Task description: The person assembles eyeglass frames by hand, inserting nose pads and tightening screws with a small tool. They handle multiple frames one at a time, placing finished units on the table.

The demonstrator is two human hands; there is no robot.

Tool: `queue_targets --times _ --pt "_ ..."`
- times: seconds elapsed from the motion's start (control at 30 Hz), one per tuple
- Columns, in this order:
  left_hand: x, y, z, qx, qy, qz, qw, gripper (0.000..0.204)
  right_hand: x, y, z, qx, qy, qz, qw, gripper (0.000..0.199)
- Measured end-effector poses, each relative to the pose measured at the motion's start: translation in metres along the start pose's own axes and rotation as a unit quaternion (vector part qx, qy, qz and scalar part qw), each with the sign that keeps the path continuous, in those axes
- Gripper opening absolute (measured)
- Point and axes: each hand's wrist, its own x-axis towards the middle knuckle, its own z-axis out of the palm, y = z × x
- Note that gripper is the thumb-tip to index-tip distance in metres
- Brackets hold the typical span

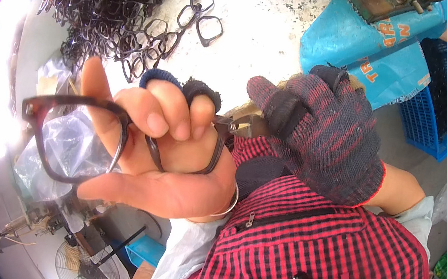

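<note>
My left hand (175, 155) is bare but for dark finger sleeves on two fingertips. It is closed round a dark eyeglass frame (41, 137), with one rim sticking out to the left and the other lying across the palm. My right hand (327, 134) wears a dark grey and red knitted glove with a black wrap on one finger. Its fingers are curled round a tool whose small metal tip (231, 124) meets the frame's right end beside my left fingertips. The glove hides the rest of this tool.
A large heap of dark eyeglass frames (122, 5) covers the table's far left, with two loose frames (201, 19) beside it. Blue sheeting (361, 50) hangs at the far right edge near a blue crate (438, 112). A fan (83, 265) stands at lower left.
</note>
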Motion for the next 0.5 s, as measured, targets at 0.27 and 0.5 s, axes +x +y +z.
queue_targets --times 0.27,0.5 --pt "0.02 0.0 -0.012 -0.103 0.049 -0.211 0.971 0.079 0.002 0.014 -0.007 0.559 -0.153 0.165 0.798 0.035" --pt "0.031 0.0 -0.019 -0.142 0.036 -0.374 0.916 0.077 0.006 0.016 -0.009 0.112 -0.069 -0.031 0.991 0.033"
